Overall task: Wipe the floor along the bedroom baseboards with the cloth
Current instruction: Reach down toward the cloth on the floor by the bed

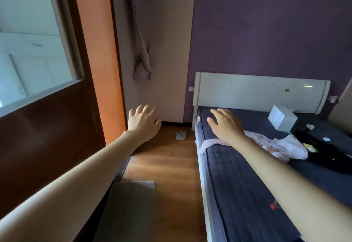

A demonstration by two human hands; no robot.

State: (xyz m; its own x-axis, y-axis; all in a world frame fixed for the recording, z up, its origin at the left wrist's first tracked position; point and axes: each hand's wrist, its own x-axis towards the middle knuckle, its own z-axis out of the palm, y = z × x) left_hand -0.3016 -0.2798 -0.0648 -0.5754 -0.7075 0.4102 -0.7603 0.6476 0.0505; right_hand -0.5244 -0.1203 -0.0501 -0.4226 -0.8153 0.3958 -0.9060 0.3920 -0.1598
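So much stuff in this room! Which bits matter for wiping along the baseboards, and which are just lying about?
For the job:
- crumpled cloth on the wooden floor
- dark baseboard
- left hand and right hand, both empty

Lying about:
- white box on the bed
- pink-and-white clothes
- grey mat

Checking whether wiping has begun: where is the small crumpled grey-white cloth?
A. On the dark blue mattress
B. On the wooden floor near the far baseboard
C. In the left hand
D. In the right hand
B: the small crumpled grey-white cloth lies on the wooden floor; the left hand and right hand are open and empty.
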